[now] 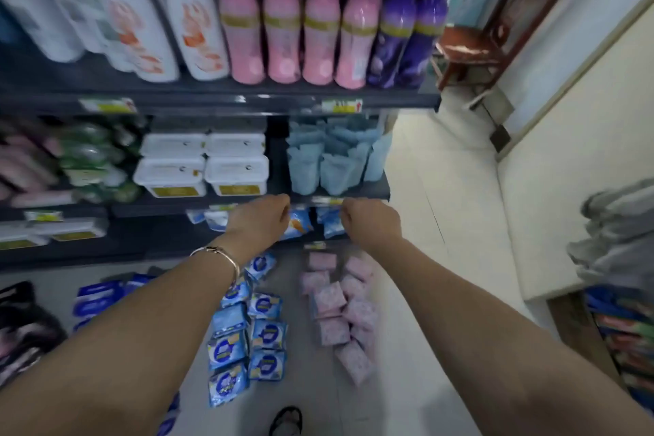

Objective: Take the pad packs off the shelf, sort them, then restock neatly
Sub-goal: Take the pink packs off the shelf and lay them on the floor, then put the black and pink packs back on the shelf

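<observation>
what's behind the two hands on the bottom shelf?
Only light blue pad packs show between left hand and right hand. The hands cover the rest; any grip is hidden.

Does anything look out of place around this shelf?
Yes. Blue packs and pink packs lie on the floor before the shelf, in two loose groups, several tilted. That suits sorting, but they are off the shelf. A few more remain on it.
</observation>
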The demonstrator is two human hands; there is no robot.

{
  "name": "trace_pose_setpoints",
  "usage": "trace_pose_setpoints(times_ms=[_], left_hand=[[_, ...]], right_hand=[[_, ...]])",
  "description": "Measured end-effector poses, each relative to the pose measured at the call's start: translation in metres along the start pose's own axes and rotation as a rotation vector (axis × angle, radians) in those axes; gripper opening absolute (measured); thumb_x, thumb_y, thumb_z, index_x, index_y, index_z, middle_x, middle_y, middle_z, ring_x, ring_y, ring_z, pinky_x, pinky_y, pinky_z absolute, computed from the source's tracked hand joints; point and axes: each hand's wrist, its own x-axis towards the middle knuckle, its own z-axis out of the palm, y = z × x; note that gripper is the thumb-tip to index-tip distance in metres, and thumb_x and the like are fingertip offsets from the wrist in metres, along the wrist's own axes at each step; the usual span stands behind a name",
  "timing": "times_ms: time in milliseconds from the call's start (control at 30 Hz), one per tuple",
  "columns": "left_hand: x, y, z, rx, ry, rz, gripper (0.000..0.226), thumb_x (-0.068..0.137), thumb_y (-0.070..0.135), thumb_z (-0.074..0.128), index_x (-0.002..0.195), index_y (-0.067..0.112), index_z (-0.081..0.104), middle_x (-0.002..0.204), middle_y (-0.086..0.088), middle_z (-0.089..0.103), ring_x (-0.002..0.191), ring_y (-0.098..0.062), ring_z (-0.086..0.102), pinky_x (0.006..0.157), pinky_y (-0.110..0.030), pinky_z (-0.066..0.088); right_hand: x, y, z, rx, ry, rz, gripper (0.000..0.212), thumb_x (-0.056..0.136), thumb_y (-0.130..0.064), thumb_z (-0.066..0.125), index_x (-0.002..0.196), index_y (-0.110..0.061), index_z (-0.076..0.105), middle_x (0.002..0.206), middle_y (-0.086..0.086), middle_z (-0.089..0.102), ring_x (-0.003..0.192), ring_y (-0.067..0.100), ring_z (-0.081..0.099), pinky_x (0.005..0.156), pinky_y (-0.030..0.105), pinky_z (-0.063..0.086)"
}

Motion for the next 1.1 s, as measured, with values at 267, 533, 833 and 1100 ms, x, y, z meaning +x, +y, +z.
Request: trace_pose_setpoints(times_ms=[267, 533, 833, 1100], left_hand=[[-0.106, 0.003, -0.114, 0.116, 0.184, -0.064, 0.019, 0.097, 0.025, 0.039, 0.107, 0.015, 0.052, 0.109, -0.005, 0.059, 0.094, -0.028, 0.058, 0.066, -0.030, 0.036], [-0.226, -0.070, -0.201, 0.217, 0.349, -0.241, 0.024, 0.096, 0.032, 0.042, 0.112, 0.017, 0.052, 0.116, -0.006, 0.059, 0.104, -0.028, 0.058, 0.076, -0.035, 0.045], [-0.430, -0.220, -0.232, 0.214, 0.433, -0.481, 0.024, 0.097, 0.030, 0.040, 0.115, 0.019, 0.051, 0.117, -0.003, 0.057, 0.104, -0.026, 0.056, 0.075, -0.033, 0.044], [-0.574, -0.325, -0.238, 0.251, 0.563, -0.645, 0.021, 0.097, 0.028, 0.039, 0.111, 0.020, 0.053, 0.109, 0.001, 0.058, 0.102, -0.023, 0.056, 0.075, -0.032, 0.040]], right_hand=[[-0.036, -0.068, -0.118, 0.012, 0.117, -0.203, 0.029, 0.101, -0.029, 0.036, 0.100, -0.011, 0.058, 0.097, 0.008, 0.063, 0.090, 0.029, 0.059, 0.061, 0.030, 0.037], [-0.061, -0.181, -0.189, 0.037, 0.210, -0.440, 0.030, 0.100, -0.032, 0.036, 0.112, -0.017, 0.059, 0.109, 0.005, 0.064, 0.101, 0.029, 0.058, 0.073, 0.036, 0.050], [-0.126, -0.420, -0.189, 0.140, 0.312, -0.779, 0.026, 0.099, -0.034, 0.040, 0.106, -0.019, 0.060, 0.106, 0.005, 0.066, 0.097, 0.029, 0.060, 0.068, 0.037, 0.051], [-0.207, -0.608, -0.174, 0.278, 0.276, -1.002, 0.027, 0.099, -0.034, 0.041, 0.113, -0.023, 0.061, 0.110, 0.000, 0.066, 0.105, 0.024, 0.058, 0.070, 0.033, 0.046]])
